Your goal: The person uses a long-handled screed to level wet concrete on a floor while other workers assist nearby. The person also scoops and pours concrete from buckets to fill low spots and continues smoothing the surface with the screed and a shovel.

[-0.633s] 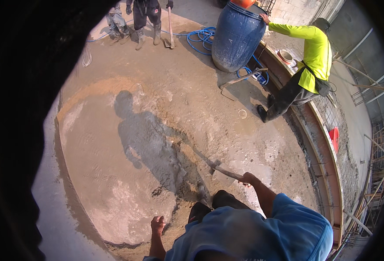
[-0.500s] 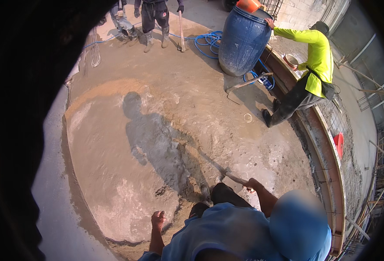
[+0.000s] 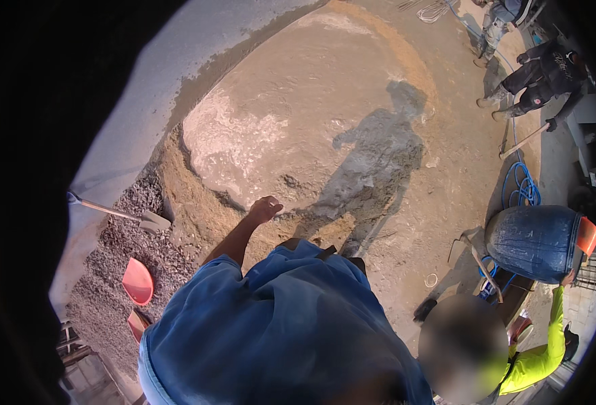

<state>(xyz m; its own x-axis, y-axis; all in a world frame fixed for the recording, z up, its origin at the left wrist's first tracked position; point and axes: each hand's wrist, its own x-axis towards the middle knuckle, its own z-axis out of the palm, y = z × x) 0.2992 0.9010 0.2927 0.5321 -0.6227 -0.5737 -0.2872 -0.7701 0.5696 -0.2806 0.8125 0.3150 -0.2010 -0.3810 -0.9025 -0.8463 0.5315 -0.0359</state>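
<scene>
My left hand (image 3: 265,209) reaches out bare over the near edge of a wet grey-brown mix (image 3: 311,88), its fingers loosely bent and apart, holding nothing. It hangs above the sandy rim (image 3: 193,192) that borders the mix; whether it touches is not clear. My blue-sleeved body fills the lower middle and hides the ground beneath. My right hand is out of sight, as is the wooden-handled tool it gripped earlier. A shadow of a figure falls across the mix.
A shovel (image 3: 153,219) lies on gravel (image 3: 109,260) at left, near a red scoop-shaped container (image 3: 138,281). At right, a co-worker in a yellow-green top (image 3: 537,368) touches a blue barrel (image 3: 534,243). Beyond are a blue hose (image 3: 526,185) and a person holding a long-handled tool (image 3: 524,142).
The view has swung left, bringing the gravel, shovel and red containers into sight. My right hand and its wooden-handled tool have left the picture. My left hand's curled fingers have loosened.
</scene>
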